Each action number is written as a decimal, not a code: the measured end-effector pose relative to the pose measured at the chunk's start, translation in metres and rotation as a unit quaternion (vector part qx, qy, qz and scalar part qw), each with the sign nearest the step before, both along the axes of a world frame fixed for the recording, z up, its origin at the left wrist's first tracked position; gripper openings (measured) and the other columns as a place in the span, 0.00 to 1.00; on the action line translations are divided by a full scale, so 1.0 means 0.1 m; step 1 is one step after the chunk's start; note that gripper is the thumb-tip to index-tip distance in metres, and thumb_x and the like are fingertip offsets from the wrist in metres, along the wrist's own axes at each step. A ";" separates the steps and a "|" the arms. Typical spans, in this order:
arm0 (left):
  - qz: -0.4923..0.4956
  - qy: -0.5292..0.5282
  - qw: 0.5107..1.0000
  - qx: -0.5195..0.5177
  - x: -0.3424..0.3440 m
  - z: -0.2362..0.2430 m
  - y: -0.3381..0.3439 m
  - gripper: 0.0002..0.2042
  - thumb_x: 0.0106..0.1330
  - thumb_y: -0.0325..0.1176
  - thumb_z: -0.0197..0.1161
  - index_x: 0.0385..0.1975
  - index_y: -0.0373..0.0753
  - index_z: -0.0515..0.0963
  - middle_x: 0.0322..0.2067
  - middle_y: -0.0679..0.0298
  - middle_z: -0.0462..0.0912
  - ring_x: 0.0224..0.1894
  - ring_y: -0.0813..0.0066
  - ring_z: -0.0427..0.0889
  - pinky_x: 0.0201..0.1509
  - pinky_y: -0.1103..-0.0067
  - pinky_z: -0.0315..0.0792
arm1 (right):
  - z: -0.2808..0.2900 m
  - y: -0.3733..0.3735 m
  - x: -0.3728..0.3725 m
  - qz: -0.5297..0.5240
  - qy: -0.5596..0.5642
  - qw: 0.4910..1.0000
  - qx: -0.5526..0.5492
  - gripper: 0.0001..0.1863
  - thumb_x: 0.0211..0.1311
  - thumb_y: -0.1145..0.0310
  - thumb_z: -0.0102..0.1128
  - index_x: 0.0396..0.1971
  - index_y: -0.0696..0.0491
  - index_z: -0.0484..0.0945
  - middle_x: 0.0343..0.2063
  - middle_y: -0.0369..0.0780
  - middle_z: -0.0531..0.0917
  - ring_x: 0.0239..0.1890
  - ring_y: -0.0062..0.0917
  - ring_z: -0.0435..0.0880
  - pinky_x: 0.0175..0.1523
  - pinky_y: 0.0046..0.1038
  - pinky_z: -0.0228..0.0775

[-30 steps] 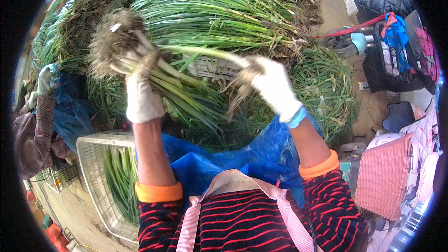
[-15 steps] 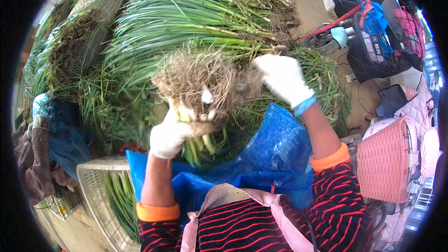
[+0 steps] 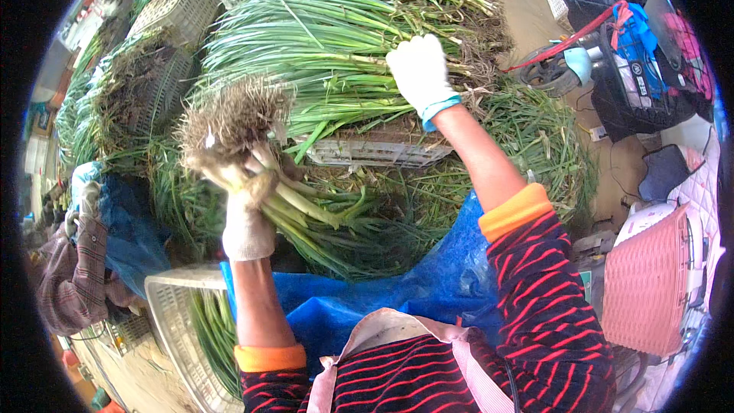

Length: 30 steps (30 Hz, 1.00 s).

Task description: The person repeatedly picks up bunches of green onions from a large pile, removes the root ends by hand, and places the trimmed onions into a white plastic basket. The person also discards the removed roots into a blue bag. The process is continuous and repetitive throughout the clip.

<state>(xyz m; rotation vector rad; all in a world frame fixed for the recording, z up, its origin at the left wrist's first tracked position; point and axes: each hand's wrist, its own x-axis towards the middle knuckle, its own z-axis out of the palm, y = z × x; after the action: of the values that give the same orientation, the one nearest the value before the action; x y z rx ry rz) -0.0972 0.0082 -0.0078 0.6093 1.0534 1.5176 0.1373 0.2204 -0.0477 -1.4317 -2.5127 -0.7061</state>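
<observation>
My left hand (image 3: 249,218), in a whitish glove, is closed around a bunch of green onions (image 3: 306,203). Its dense, brown root tuft (image 3: 233,115) points up and away from me, and the green leaves trail down to the right. My right hand (image 3: 422,75), in a white glove with a blue-green cuff, rests on the large pile of green onions (image 3: 306,38) near its root end. Its fingers bend down toward the stalks, but their tips are hidden, so its grip cannot be told. Under the pile a pale crate (image 3: 375,153) shows its near side.
A blue plastic sheet (image 3: 459,268) covers my lap. Another crate (image 3: 176,329) with green onions stands at my lower left. Loose leaves (image 3: 535,138) lie right of the pile. A pink basket (image 3: 646,279) stands at the right; a co-worker's sleeve (image 3: 80,260) shows at the left.
My left hand has carried the bunch to the left, tilting it. My right hand has moved from beside the roots up and left onto the pile. The view has shifted slightly.
</observation>
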 end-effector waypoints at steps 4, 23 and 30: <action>0.013 0.002 1.000 0.011 -0.04 0.03 0.02 0.28 0.54 0.38 0.66 0.55 0.39 0.65 0.41 0.57 0.77 0.42 0.58 0.79 0.51 0.62 0.74 | 0.51 -0.27 0.13 0.058 0.315 0.934 -0.158 0.10 0.56 0.63 0.56 0.33 0.51 0.82 0.30 0.39 0.84 0.35 0.31 0.81 0.44 0.34 0.70; -0.006 -0.084 0.995 0.054 0.37 0.12 0.01 0.27 0.50 0.15 0.62 0.53 0.37 0.68 0.46 0.63 0.76 0.51 0.71 0.75 0.57 0.75 0.69 | 0.50 -1.67 -0.32 -0.008 0.677 0.530 -0.510 0.13 0.59 0.69 0.60 0.40 0.62 0.80 0.33 0.39 0.84 0.35 0.17 0.80 0.43 0.21 0.71; 0.077 -0.075 0.994 0.000 0.04 0.02 0.06 0.15 0.51 0.23 0.65 0.40 0.38 0.74 0.36 0.66 0.77 0.36 0.73 0.78 0.44 0.75 0.75 | 0.65 -1.76 0.06 0.146 0.418 0.673 -0.593 0.11 0.51 0.66 0.65 0.26 0.60 0.80 0.46 0.45 0.79 0.49 0.32 0.76 0.55 0.33 0.65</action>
<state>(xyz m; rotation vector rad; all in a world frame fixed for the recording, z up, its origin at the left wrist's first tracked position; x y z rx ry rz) -0.0937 0.0143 -0.0054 0.4145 1.0033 1.6694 0.1431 0.0440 0.0175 -0.9934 -2.1224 1.5786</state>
